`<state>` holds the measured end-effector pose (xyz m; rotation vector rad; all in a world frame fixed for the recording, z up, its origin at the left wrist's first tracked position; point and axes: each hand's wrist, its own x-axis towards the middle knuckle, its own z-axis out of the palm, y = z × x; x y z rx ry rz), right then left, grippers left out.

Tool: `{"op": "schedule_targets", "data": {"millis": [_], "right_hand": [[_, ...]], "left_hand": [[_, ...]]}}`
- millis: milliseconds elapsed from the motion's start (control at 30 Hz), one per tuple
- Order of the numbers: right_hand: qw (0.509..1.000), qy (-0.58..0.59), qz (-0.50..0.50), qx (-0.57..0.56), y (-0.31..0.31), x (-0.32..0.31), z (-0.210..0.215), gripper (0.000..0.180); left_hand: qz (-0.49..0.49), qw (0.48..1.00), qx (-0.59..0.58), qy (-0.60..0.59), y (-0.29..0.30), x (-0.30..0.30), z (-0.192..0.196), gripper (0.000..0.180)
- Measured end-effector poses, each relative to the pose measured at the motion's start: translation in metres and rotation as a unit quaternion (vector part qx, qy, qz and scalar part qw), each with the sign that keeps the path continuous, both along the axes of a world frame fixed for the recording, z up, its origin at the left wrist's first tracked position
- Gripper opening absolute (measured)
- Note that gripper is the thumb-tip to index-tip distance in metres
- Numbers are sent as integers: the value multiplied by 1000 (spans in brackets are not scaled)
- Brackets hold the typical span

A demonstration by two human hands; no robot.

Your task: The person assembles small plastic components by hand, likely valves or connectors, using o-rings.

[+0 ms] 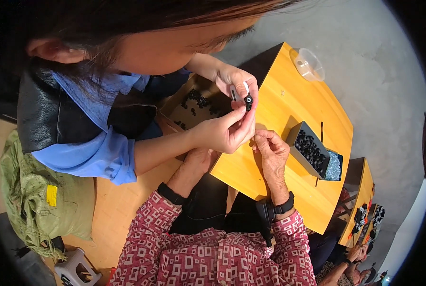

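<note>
My right hand is over the near edge of the yellow wooden table, its thumb and fingertips drawn together in a pinch. Whatever is between them, if anything, is too small to make out. My left hand is mostly hidden behind a co-worker's forearm, so its fingers do not show. Just beyond my hands, the co-worker's two hands hold a small black round part with a pale centre, along with a slim whitish piece.
On the table stand a grey bin of black rings, a tray of small clear-blue pieces and a clear round tub. A box with black parts sits beyond the co-worker's arm. Left are a green sack and a stool.
</note>
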<state>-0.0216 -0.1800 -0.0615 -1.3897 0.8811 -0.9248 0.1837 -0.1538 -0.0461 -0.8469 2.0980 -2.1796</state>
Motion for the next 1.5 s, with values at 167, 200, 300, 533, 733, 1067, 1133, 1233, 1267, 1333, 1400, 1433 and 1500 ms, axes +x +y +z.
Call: {"op": "schedule_targets", "data": {"millis": [167,200,300,533,733,1067,1133,1233,1267,1333,1400,1433,1500], "right_hand": [[1000,7,-1,-2,2,2,5,11],[1000,-5,-1,-7,1,2,3,11],[1000,-16,1,6,1,1,-1,10],[1000,13,-7,-2,4,3,6,11],[999,25,-2,-33,1,-2,-2,12],[999,30,5,-44,2,-4,-7,7],[998,35,9,-48,3,-4,-7,7],[999,6,4,-37,1,-5,-7,8],[999,25,2,-46,1,-4,-5,9],[997,45,1,-54,1,-4,-5,9],[998,35,-2,-52,0,-4,-6,10],[998,37,-1,-52,1,-4,-5,10],[995,70,-16,-69,2,-2,-2,11]], "left_hand": [[-6,999,21,48,0,-4,2,11],[-7,998,24,57,-1,-5,2,11],[-9,997,33,75,0,-9,4,11],[-10,980,109,166,10,-18,18,11],[36,951,217,219,16,-31,30,18],[61,867,378,319,18,-35,50,20],[51,879,350,321,17,-33,42,20],[23,898,300,321,14,-34,30,19],[8,905,278,322,14,-34,28,18],[18,910,270,313,15,-32,25,19],[27,915,262,304,16,-32,24,19],[35,922,256,290,16,-32,24,18],[41,927,248,278,15,-35,23,18]]}}
